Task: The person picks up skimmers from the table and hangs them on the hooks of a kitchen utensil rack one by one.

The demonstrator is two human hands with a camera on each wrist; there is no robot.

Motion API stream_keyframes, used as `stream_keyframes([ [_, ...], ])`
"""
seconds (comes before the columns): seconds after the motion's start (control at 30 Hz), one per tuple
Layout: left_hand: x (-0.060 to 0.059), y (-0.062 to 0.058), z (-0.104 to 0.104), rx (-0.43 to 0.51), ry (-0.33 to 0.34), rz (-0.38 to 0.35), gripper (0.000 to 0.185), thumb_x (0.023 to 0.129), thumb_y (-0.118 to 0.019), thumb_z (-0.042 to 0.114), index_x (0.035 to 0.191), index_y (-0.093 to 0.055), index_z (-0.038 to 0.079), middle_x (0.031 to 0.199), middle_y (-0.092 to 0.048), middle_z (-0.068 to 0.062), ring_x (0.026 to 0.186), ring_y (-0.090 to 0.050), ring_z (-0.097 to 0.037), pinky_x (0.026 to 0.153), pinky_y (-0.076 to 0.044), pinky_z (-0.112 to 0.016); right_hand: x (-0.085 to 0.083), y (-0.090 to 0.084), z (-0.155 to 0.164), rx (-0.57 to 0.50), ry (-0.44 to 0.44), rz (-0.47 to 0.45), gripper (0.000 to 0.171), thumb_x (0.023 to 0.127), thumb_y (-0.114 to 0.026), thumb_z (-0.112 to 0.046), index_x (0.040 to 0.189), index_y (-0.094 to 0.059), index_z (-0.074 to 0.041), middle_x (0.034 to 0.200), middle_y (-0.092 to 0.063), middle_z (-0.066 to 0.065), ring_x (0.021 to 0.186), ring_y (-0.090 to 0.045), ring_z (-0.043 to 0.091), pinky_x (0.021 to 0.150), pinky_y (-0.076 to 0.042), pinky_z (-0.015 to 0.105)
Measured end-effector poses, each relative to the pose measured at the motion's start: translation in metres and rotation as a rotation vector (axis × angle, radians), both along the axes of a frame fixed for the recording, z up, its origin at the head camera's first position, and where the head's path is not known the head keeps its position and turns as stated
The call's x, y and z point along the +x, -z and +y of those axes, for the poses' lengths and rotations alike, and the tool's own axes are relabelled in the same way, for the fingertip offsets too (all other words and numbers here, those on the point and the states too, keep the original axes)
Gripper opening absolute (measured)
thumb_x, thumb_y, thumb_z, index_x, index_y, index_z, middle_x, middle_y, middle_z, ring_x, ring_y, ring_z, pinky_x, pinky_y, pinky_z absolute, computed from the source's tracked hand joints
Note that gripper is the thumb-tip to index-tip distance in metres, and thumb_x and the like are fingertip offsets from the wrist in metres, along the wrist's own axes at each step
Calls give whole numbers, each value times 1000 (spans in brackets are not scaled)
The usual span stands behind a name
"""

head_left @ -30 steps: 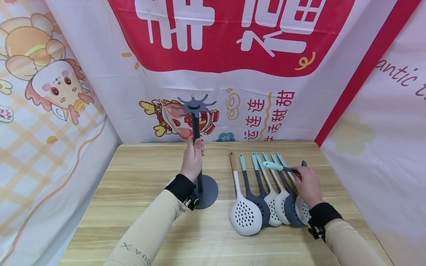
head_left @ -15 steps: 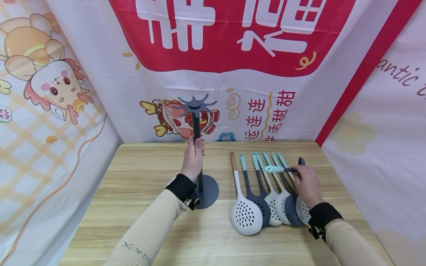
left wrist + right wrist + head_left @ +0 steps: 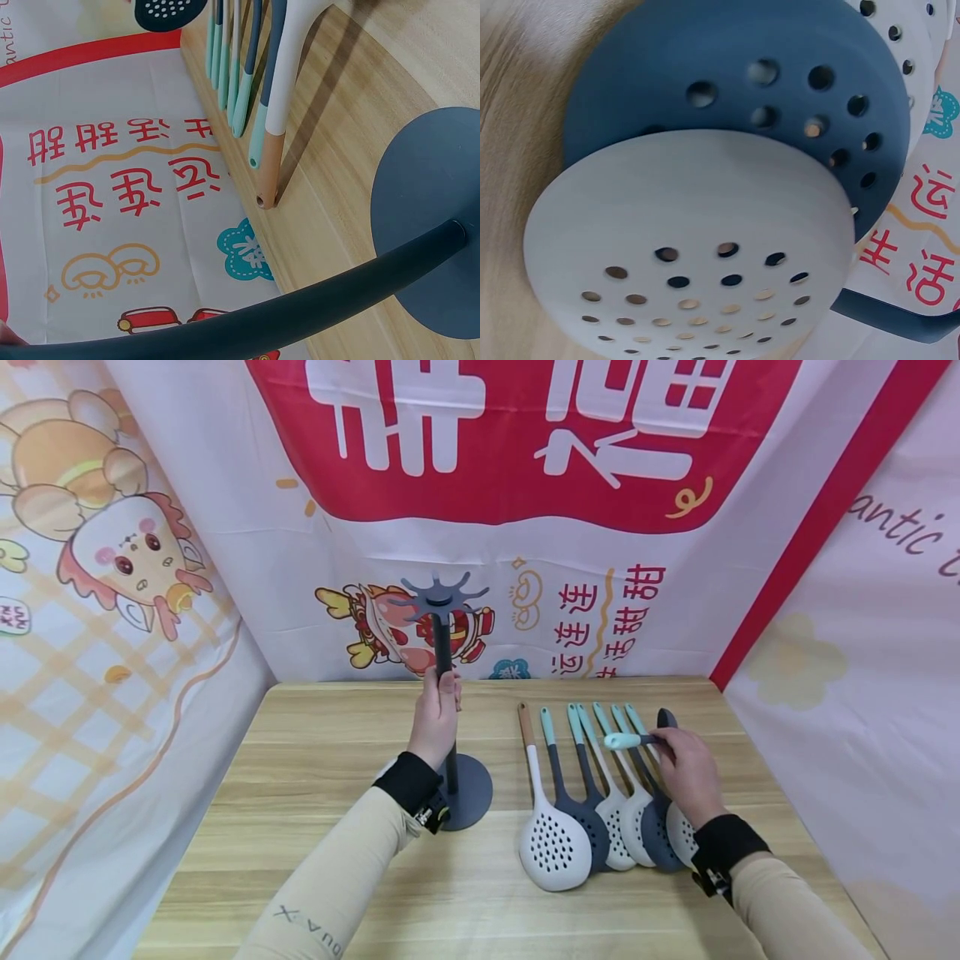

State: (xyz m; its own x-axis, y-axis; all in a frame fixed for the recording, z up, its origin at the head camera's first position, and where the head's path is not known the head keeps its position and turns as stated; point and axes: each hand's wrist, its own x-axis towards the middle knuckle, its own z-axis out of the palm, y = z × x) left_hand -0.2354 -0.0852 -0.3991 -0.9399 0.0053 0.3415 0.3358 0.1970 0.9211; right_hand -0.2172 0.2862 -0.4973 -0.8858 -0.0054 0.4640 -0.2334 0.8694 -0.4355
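Observation:
My left hand [image 3: 441, 692] grips the upright pole of a dark grey utensil stand [image 3: 442, 639], which has a round base [image 3: 472, 789] and a slotted hanger disc [image 3: 438, 595] on top. My right hand [image 3: 665, 743] pinches the shaft of a dark slotted spoon with a teal handle [image 3: 622, 741], held crosswise just above a row of several skimmers [image 3: 600, 777] lying on the wooden table [image 3: 315, 752]. In the left wrist view the pole [image 3: 300, 307] crosses the frame, with the base [image 3: 435, 217] and the skimmer handles [image 3: 262, 112] beyond. The right wrist view shows a white skimmer head [image 3: 682, 247] lying over a dark blue one [image 3: 742, 82].
Printed cloth banners [image 3: 510, 485] wall in the table at the back and on both sides. The leftmost skimmer, white with a wooden handle [image 3: 551, 847], lies nearest the stand's base. Bare wood spreads left of the stand and along the front edge.
The spoon in my right hand has lifted and turned: its dark head swung up and to the left, and the teal handle tip drifted slightly right. My left hand stays on the pole.

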Motion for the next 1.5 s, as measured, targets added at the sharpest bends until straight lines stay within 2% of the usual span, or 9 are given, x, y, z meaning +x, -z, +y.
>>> stream_keyframes([
  [0.07, -3, 5, 0, -7, -7, 23, 36, 108, -25, 30, 116, -43, 0, 85, -44, -14, 76, -48, -31, 68, -38, -25, 0, -1, -1, -4, -6, 3, 22, 91, -63, 5, 112, -66, 1, 105, -68, 22, 102, -60, 40, 88, -49, 59],
  [0.23, -3, 5, -1, -8, -10, 29, 39, 107, -24, 34, 117, -43, 0, 83, -43, -6, 75, -47, -30, 67, -38, -24, 1, -5, -5, -6, -17, 5, 21, 93, -62, 4, 113, -66, 1, 106, -68, 22, 101, -60, 40, 87, -50, 59],
  [0.43, -3, 6, -1, -12, -16, 26, 39, 107, -24, 35, 116, -43, 2, 83, -43, -2, 72, -45, -21, 66, -37, -24, 0, -8, -9, -14, -20, 21, 20, 93, -62, 2, 113, -66, 1, 106, -68, 22, 99, -61, 38, 85, -50, 56],
  [0.73, -5, 6, -1, 4, -8, 10, 36, 108, -25, 32, 117, -43, 2, 83, -43, -4, 78, -47, -37, 69, -39, -25, -1, -9, -15, -13, -20, 73, 18, 94, -65, -1, 112, -67, 1, 103, -69, 20, 92, -62, 33, 81, -53, 52],
  [0.97, -5, 7, -1, 0, -7, 15, 36, 108, -25, 32, 117, -43, 2, 83, -43, -5, 76, -48, -32, 69, -39, -25, -1, -11, -20, -25, -16, 84, 18, 94, -65, -2, 111, -67, 0, 100, -70, 19, 89, -62, 32, 78, -53, 51],
  [1.27, -4, 6, -1, -14, -10, 27, 41, 107, -24, 37, 117, -43, 2, 83, -43, -3, 73, -46, -23, 68, -39, -25, 1, -17, -27, -56, -15, 97, 19, 94, -66, -4, 112, -67, 1, 107, -69, 21, 99, -64, 37, 84, -54, 54],
  [1.5, -5, 7, -1, -9, -8, 26, 43, 106, -25, 39, 117, -43, 1, 82, -43, -3, 74, -46, -30, 68, -38, -26, 1, -19, -32, -98, -25, 116, 20, 93, -67, -3, 113, -66, 2, 108, -70, 21, 100, -65, 37, 86, -53, 54],
])
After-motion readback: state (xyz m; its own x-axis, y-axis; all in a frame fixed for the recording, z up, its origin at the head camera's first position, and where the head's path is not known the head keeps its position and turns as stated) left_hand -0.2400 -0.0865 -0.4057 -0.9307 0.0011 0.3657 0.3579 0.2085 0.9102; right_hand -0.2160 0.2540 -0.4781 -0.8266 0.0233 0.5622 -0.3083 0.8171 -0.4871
